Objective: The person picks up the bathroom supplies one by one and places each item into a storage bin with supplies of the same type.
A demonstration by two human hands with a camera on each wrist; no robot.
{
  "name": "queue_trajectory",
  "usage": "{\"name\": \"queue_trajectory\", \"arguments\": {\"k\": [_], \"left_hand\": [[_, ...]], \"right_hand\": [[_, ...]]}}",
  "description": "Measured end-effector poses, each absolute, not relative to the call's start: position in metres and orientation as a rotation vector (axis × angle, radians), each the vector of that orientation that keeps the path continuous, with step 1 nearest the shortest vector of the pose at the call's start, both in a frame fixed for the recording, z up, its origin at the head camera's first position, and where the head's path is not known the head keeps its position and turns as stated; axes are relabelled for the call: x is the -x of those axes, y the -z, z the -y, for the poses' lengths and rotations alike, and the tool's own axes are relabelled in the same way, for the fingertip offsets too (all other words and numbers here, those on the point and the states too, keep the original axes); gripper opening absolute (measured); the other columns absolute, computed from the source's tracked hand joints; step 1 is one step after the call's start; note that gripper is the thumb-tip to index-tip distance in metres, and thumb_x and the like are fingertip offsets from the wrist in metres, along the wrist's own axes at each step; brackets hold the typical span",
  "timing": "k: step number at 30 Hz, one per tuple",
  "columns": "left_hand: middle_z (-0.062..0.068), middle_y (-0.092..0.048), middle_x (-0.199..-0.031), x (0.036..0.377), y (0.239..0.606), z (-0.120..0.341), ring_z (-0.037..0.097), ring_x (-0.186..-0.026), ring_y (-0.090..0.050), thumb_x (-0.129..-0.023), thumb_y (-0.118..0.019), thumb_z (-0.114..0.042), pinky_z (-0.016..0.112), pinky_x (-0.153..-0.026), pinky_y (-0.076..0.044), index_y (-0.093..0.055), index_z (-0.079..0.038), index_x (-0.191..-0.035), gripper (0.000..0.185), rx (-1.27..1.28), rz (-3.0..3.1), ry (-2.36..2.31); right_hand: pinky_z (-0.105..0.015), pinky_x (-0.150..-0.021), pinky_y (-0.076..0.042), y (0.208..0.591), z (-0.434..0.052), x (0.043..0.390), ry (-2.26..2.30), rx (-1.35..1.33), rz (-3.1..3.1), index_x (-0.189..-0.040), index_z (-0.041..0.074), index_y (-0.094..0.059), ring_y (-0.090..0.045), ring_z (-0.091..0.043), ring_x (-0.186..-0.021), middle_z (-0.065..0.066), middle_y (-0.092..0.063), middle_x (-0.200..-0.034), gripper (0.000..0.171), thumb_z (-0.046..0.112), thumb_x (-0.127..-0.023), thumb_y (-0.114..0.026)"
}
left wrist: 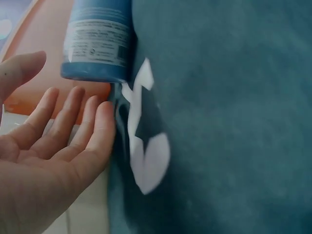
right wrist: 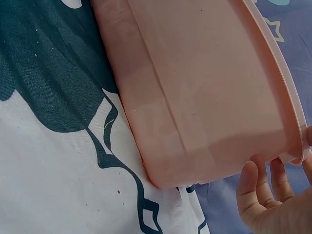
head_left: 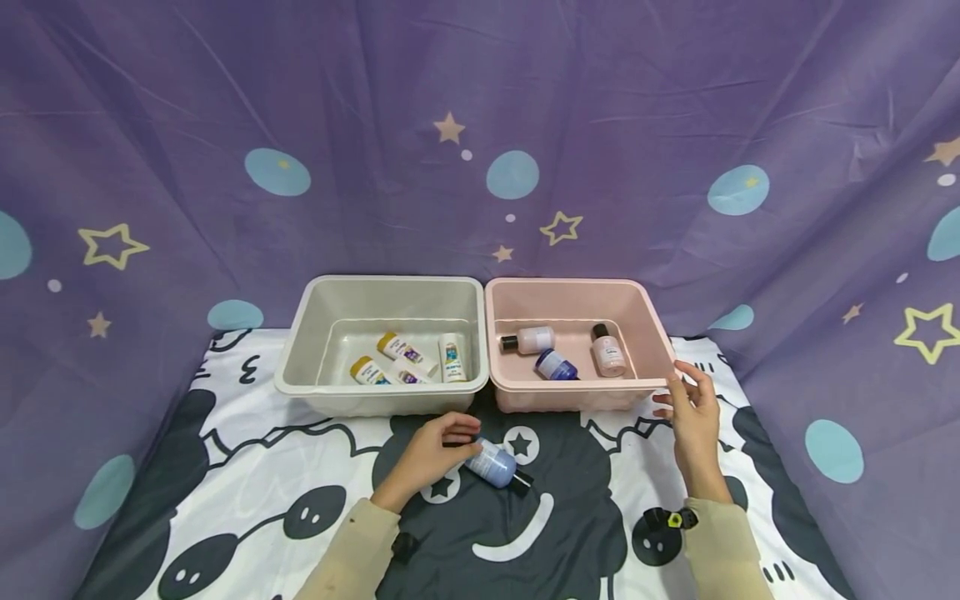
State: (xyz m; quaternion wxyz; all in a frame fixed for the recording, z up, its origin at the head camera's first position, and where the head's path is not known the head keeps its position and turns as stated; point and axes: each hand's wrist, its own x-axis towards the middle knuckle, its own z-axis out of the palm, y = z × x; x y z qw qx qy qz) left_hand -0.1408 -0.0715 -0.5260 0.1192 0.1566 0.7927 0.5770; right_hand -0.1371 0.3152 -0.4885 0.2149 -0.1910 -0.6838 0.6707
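A blue bottle (head_left: 492, 462) lying on the cloth is touched by the relaxed left hand (head_left: 427, 457); the pink bin (head_left: 660, 357) corner is apparently steadied by the right hand (head_left: 693, 417), fingers extended.

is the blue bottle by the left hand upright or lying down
Lying down: the blue bottle rests on its side on the cloth, left hand beside it.

A black-and-white cartoon cloth (head_left: 247, 467) covers what appears to be a table, bearing a grey bin (head_left: 300, 367) and pink bin (head_left: 652, 333) side by side and a blue bottle (head_left: 491, 463) lying nearby.
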Motion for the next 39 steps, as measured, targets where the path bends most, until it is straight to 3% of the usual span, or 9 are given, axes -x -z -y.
{"name": "queue_trajectory", "arguments": {"k": [8,14,23,31,39], "left_hand": [[0.021,-0.064,-0.124,0.147,0.535,0.079,0.036,-0.112,-0.063,-0.089,-0.076,-0.011,0.044,-0.095,-0.051,-0.058,0.008,-0.13,0.049,-0.488,-2.114,-1.682],[0.022,-0.061,-0.13,0.151,0.537,0.083,0.035,-0.118,-0.06,-0.089,-0.075,-0.01,0.047,-0.099,-0.048,-0.052,0.009,-0.137,0.057,-0.583,-2.033,-1.612],[0.023,-0.057,-0.135,0.154,0.54,0.085,0.036,-0.12,-0.057,-0.091,-0.073,-0.008,0.048,-0.1,-0.047,-0.05,0.008,-0.139,0.056,-0.668,-2.015,-1.546],[0.019,-0.06,-0.127,0.152,0.537,0.085,0.033,-0.116,-0.059,-0.087,-0.077,-0.004,0.033,-0.093,-0.052,-0.052,0.009,-0.136,0.056,-0.594,-1.975,-1.596],[0.018,-0.062,-0.122,0.149,0.539,0.082,0.03,-0.11,-0.063,-0.085,-0.08,-0.006,0.031,-0.088,-0.054,-0.054,0.008,-0.134,0.057,-0.544,-1.962,-1.657]], "right_hand": [[-0.027,-0.058,-0.057,0.49,-0.316,0.138,-1.866,0.531,1.889,-0.136,0.011,-0.055,-0.068,-0.017,-0.075,-0.009,-0.059,-0.101,0.038,0.023,-0.101,-0.062],[-0.027,-0.058,-0.057,0.49,-0.316,0.137,-1.87,0.539,1.89,-0.136,0.012,-0.056,-0.067,-0.017,-0.075,-0.009,-0.059,-0.103,0.038,0.023,-0.101,-0.062],[-0.027,-0.057,-0.056,0.49,-0.316,0.138,-1.872,0.53,1.886,-0.136,0.012,-0.056,-0.068,-0.017,-0.074,-0.008,-0.059,-0.101,0.037,0.022,-0.101,-0.062],[-0.028,-0.058,-0.057,0.491,-0.316,0.139,-1.87,0.551,1.889,-0.137,0.012,-0.055,-0.068,-0.017,-0.074,-0.008,-0.059,-0.104,0.039,0.023,-0.101,-0.062],[-0.027,-0.057,-0.056,0.49,-0.315,0.138,-1.876,0.552,1.886,-0.137,0.013,-0.055,-0.068,-0.019,-0.075,-0.009,-0.059,-0.105,0.039,0.025,-0.101,-0.063]]}}
